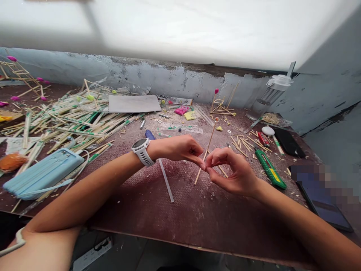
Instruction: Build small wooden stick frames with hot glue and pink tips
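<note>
My left hand (187, 150), with a white watch (143, 151) on the wrist, is closed with thumb and finger pinching a thin wooden stick (210, 141). The stick slants up and away; a small round reddish tip (216, 119) shows at its upper end. My right hand (234, 171) is closed in a pinch, its fingertips meeting those of my left. Whatever lies between the right fingertips is too small to make out. Another thin stick (224, 172) shows partly behind the right fingers. Behind my left wrist lies a blue tool (149, 134), mostly covered, with a translucent glue stick (166, 180) below the forearm.
Wooden sticks (70, 120) are heaped at left, near a light-blue power bank (45, 173). A small stick frame (221, 107) stands at the back. On the right lie a green utility knife (270, 169), a black phone (289, 143) and a tablet (321, 199), with a clear bottle (269, 96) behind.
</note>
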A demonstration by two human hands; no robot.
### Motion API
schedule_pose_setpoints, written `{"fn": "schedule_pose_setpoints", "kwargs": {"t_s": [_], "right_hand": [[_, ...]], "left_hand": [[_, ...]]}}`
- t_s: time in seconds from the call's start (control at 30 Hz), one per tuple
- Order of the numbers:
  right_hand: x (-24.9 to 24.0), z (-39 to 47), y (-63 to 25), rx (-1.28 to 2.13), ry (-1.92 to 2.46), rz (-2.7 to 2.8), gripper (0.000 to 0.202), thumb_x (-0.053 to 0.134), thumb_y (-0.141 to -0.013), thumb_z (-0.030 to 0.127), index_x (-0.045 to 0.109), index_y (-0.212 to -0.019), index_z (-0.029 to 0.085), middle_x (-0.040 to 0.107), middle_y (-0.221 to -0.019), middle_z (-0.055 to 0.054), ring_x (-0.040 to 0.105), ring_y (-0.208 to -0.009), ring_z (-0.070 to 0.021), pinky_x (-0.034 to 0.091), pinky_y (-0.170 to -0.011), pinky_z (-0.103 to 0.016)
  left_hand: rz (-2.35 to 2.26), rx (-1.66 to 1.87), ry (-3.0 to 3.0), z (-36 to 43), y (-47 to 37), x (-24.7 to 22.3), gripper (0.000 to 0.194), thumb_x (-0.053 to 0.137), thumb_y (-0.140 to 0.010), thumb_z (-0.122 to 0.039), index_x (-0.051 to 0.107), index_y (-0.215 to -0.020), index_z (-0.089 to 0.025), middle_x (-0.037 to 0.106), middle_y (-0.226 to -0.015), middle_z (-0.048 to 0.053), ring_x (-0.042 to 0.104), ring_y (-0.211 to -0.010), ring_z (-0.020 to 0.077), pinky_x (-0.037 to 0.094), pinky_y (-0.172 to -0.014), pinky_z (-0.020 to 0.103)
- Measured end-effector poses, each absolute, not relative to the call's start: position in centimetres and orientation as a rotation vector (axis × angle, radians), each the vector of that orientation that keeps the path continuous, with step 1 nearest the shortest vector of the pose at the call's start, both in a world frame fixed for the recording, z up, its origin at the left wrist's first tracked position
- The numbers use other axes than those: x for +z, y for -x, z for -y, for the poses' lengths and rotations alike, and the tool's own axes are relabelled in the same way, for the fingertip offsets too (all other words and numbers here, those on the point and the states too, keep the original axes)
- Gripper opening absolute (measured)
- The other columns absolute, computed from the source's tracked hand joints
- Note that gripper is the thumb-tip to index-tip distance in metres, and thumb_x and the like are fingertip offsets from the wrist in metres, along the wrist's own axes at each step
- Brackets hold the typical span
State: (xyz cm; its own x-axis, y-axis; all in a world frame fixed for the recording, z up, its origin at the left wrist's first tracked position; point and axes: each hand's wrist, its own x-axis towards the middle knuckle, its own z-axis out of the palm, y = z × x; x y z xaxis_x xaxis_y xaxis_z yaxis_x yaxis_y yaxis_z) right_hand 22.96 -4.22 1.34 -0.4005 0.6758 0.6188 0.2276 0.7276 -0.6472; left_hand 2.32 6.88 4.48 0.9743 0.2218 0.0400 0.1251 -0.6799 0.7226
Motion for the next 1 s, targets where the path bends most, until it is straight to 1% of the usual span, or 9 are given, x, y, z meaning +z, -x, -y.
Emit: {"fn": "schedule_pose_setpoints", "kwargs": {"t_s": [0.2, 0.3, 0.4, 0.53, 0.67, 0.77, 0.87, 1.0], "right_hand": [[1.2, 4.29, -22.87, 0.543, 0.696, 1.923, 0.027, 0.067, -0.087, 0.006, 0.054, -0.097, 0.026, 0.068, -0.087, 0.001, 0.071, -0.077, -0.0138, 0.067, -0.067, -0.029], [1.22, 4.34, -22.76, 0.515, 0.677, 1.904, 0.028, 0.067, -0.086, 0.004, 0.052, -0.096, 0.026, 0.067, -0.087, 0.002, 0.07, -0.077, -0.0136, 0.065, -0.067, -0.028], [1.38, 4.41, -22.58, 0.481, 0.661, 1.881, 0.03, 0.067, -0.086, 0.003, 0.051, -0.095, 0.027, 0.067, -0.086, 0.002, 0.07, -0.077, -0.0138, 0.064, -0.065, -0.027], [1.5, 4.51, -22.4, 0.438, 0.642, 1.853, 0.032, 0.068, -0.085, 0.003, 0.049, -0.094, 0.027, 0.068, -0.085, 0.002, 0.068, -0.074, -0.0137, 0.061, -0.062, -0.026], [1.26, 4.65, -22.47, 0.431, 0.656, 1.847, 0.033, 0.069, -0.086, 0.003, 0.047, -0.093, 0.027, 0.068, -0.084, 0.002, 0.067, -0.073, -0.0141, 0.06, -0.062, -0.027], [1.09, 4.77, -22.6, 0.451, 0.651, 1.841, 0.033, 0.069, -0.086, 0.003, 0.049, -0.096, 0.027, 0.068, -0.085, 0.002, 0.068, -0.075, -0.0143, 0.062, -0.064, -0.028], [1.11, 4.89, -22.66, 0.5, 0.64, 1.815, 0.034, 0.071, -0.086, 0.003, 0.053, -0.102, 0.027, 0.068, -0.09, 0.001, 0.07, -0.078, -0.0137, 0.066, -0.066, -0.027], [1.36, 4.91, -22.58, 0.534, 0.651, 1.801, 0.035, 0.072, -0.086, 0.004, 0.054, -0.105, 0.027, 0.068, -0.096, -0.001, 0.071, -0.082, -0.014, 0.068, -0.065, -0.026]], "left_hand": [[-0.254, 0.166, -2.286, -6.99, -2.34, 4.26, 0.06, 0.066, -0.098, -0.052, 0.031, -0.06, -0.021, 0.018, -0.066, -0.007, 0.018, -0.061, 0.0098, 0.016, -0.055, 0.029], [-0.253, 0.15, -2.244, -6.99, -2.43, 4.14, 0.059, 0.066, -0.098, -0.052, 0.035, -0.059, -0.021, 0.02, -0.066, -0.006, 0.019, -0.06, 0.0098, 0.017, -0.054, 0.028], [-0.252, 0.132, -2.18, -6.86, -2.51, 4.2, 0.059, 0.066, -0.097, -0.057, 0.039, -0.059, -0.02, 0.021, -0.064, -0.007, 0.02, -0.059, 0.0096, 0.018, -0.052, 0.027], [-0.252, 0.071, -2.066, -6.45, -2.57, 4.42, 0.061, 0.063, -0.096, -0.065, 0.045, -0.06, -0.019, 0.028, -0.059, -0.007, 0.025, -0.055, 0.0088, 0.019, -0.049, 0.026], [-0.204, 0.031, -1.963, -6.1, -2.72, 4.2, 0.058, 0.061, -0.097, -0.066, 0.051, -0.066, -0.018, 0.034, -0.058, -0.007, 0.028, -0.053, 0.0082, 0.023, -0.048, 0.024], [-0.181, 0.018, -1.923, -6.06, -2.81, 3.98, 0.057, 0.061, -0.097, -0.066, 0.053, -0.067, -0.017, 0.035, -0.058, -0.007, 0.029, -0.053, 0.0082, 0.024, -0.048, 0.023], [-0.191, 0.023, -1.936, -6.16, -2.76, 4.07, 0.059, 0.06, -0.096, -0.067, 0.051, -0.066, -0.018, 0.036, -0.057, -0.007, 0.03, -0.052, 0.0079, 0.024, -0.048, 0.023], [-0.214, 0.016, -1.957, -6.29, -2.58, 4.39, 0.06, 0.06, -0.096, -0.067, 0.049, -0.064, -0.018, 0.036, -0.057, -0.007, 0.029, -0.052, 0.0077, 0.023, -0.048, 0.022]]}}
